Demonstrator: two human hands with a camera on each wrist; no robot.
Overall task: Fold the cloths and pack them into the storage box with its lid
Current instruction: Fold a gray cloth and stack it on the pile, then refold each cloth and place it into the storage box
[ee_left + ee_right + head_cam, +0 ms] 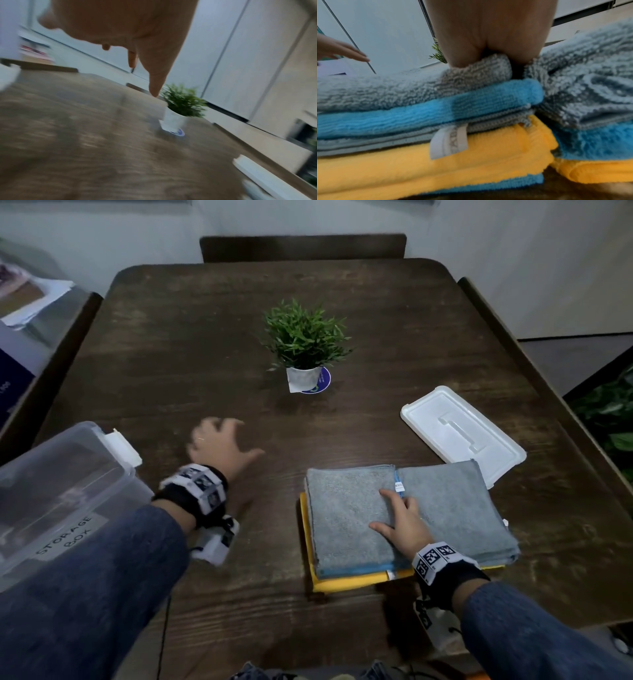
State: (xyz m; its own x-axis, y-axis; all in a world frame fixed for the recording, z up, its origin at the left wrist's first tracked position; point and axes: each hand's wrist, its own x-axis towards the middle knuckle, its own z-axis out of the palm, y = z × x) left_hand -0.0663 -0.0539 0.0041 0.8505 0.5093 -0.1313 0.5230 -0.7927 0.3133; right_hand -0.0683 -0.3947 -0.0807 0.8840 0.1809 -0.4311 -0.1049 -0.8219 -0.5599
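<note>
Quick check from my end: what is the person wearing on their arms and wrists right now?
Both arms are in dark blue knit-looking sleeves. The left hand and right hand are bare. Each wrist carries a black strap ringed with white blocks printed with black square marker patterns, and a white camera unit hangs under each wrist. A thin dark cable runs down from the left unit.

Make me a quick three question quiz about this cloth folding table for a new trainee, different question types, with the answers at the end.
1. True or false: the white lid is fitted on the storage box.
2. Multiple choice: the right hand rests on A) the potted plant B) the grey cloth atop the stack C) the lid.
3. Fill in: the left hand holds ____.

Key: 1 false, the lid lies on the table behind the cloths; 2 B; 3 nothing.
</note>
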